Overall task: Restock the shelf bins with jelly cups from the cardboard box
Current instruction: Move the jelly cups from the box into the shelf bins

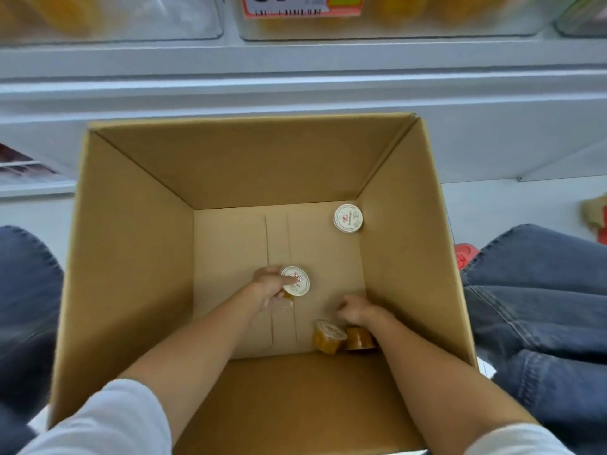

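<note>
Both arms are down in the cardboard box (131,257). Left hand (267,285) grips a jelly cup (295,281), white lid up, mid-floor. A tipped cup (328,336) and a second tipped one (359,338) lie by the near wall. Right hand (356,311) is curled just above them, can't tell if it's holding anything. An upright cup (348,218) sits in the far right corner.

Head camera looks steeply down — close — into the cardboard box (131,257).

A shop aisle: before me, white shelving (295,77) carries clear product bins (394,27) and a barcoded price tag (302,6).
</note>
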Action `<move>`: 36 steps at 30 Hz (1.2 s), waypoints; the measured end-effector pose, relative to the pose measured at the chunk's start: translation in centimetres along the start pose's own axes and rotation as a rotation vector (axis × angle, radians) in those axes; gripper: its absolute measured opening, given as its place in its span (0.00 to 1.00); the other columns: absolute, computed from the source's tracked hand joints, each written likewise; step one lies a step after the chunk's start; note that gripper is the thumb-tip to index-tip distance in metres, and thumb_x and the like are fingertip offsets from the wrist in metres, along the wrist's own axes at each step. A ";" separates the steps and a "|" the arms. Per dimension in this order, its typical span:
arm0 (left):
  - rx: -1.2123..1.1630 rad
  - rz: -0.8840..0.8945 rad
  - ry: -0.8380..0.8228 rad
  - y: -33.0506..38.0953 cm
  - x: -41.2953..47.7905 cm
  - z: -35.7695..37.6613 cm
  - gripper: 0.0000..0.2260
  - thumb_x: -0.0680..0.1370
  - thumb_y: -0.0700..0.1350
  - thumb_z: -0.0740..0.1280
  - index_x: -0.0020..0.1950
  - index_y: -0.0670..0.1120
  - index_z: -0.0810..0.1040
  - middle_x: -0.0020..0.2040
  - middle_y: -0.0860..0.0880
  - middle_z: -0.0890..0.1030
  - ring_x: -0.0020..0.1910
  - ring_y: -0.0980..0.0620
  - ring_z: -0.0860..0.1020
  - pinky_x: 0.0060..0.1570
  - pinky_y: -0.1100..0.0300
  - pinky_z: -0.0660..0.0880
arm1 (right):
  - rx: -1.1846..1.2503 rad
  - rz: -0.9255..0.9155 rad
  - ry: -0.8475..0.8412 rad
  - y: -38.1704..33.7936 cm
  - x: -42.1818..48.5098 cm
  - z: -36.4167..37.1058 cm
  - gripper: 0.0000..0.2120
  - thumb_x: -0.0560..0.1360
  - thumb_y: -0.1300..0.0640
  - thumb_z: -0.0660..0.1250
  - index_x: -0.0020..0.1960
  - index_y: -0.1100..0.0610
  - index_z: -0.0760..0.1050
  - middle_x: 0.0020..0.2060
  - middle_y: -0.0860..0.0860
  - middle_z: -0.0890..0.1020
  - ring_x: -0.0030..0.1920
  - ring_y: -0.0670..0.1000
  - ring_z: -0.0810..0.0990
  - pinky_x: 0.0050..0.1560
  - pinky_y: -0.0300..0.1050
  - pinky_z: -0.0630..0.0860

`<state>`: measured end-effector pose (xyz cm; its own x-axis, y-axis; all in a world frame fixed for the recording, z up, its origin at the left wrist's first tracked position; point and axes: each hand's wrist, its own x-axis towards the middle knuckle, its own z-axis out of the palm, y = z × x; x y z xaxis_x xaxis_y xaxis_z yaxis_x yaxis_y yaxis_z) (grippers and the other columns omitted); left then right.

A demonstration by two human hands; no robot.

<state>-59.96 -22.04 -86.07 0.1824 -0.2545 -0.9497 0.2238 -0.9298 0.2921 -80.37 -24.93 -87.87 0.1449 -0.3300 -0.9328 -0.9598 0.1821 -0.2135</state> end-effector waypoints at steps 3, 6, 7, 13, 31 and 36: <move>0.052 -0.027 0.067 -0.4 -0.9 -4.5 0.13 0.74 0.42 0.73 0.57 0.50 0.77 0.40 0.51 0.78 0.33 0.56 0.74 0.29 0.67 0.69 | -0.134 0.028 -0.173 -0.8 -0.8 1.2 0.45 0.68 0.44 0.75 0.77 0.55 0.57 0.73 0.53 0.66 0.71 0.56 0.66 0.68 0.48 0.66; 0.065 -0.026 0.112 -1.3 -1.2 -7.8 0.12 0.74 0.41 0.72 0.54 0.53 0.75 0.41 0.50 0.77 0.34 0.56 0.72 0.31 0.66 0.66 | -0.370 0.005 -0.151 -1.7 -1.0 2.1 0.42 0.64 0.46 0.78 0.72 0.55 0.64 0.69 0.52 0.71 0.66 0.55 0.72 0.64 0.50 0.72; 0.066 -0.027 0.122 -1.5 -1.3 -8.5 0.12 0.75 0.41 0.72 0.53 0.53 0.75 0.42 0.50 0.77 0.34 0.55 0.71 0.31 0.66 0.65 | -0.418 -0.011 -0.118 -2.0 -0.8 2.3 0.34 0.65 0.48 0.78 0.67 0.55 0.69 0.65 0.53 0.75 0.61 0.54 0.76 0.61 0.49 0.75; 0.037 0.013 0.116 -1.0 -2.5 -9.8 0.08 0.75 0.43 0.72 0.49 0.52 0.75 0.41 0.51 0.78 0.35 0.56 0.73 0.32 0.66 0.66 | -0.390 -0.041 -0.085 -3.2 -0.7 1.7 0.27 0.70 0.48 0.73 0.65 0.54 0.70 0.62 0.51 0.75 0.58 0.53 0.76 0.58 0.45 0.74; 0.098 0.694 0.478 10.0 -16.1 -13.1 0.13 0.78 0.47 0.64 0.59 0.47 0.67 0.56 0.44 0.78 0.42 0.45 0.77 0.46 0.55 0.75 | -0.097 -0.764 0.761 -19.4 -16.7 -8.5 0.24 0.66 0.55 0.72 0.60 0.51 0.70 0.54 0.48 0.67 0.48 0.50 0.75 0.50 0.40 0.72; 0.046 1.284 0.783 14.9 -26.5 -18.6 0.17 0.79 0.48 0.61 0.68 0.48 0.66 0.61 0.46 0.74 0.58 0.45 0.74 0.58 0.47 0.72 | -0.025 -1.094 1.009 -27.6 -25.2 -11.1 0.23 0.69 0.56 0.72 0.62 0.51 0.70 0.56 0.46 0.68 0.53 0.44 0.72 0.52 0.34 0.68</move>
<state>-43.64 -24.19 -54.50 0.6803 -0.6907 0.2451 -0.5072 -0.2022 0.8378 -60.24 -31.94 -55.21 0.5653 -0.7779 0.2744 -0.4931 -0.5854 -0.6436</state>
